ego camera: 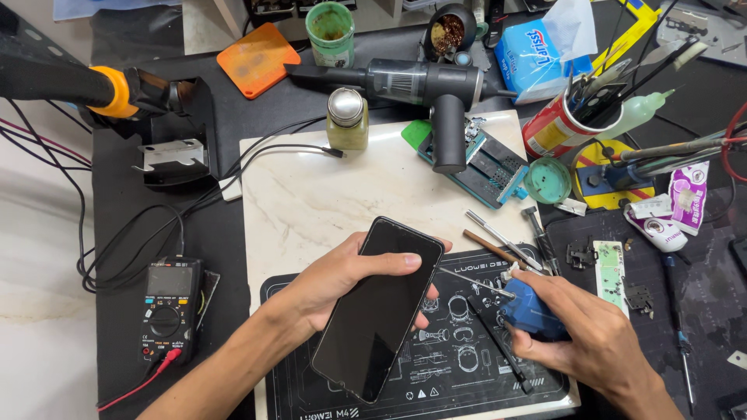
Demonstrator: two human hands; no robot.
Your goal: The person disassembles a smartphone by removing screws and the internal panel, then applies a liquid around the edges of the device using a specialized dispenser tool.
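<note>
Two hands work over the mat (436, 389) on the counter. Left hand (334, 284) cradles a phone (379, 307), fingers clamped on its long edges, screen up. Its glass looks slick, rigid and fragile; the edges are the safest hold. Right hand (595, 342) has its fingers closed on a blue bottle (531, 313) with a needle tip.

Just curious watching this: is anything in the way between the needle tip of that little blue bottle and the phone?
Nothing visible. The right hand holds the blue bottle, its thin needle pointing at the phone held in the left hand, with only bare mat beneath the gap.
</note>
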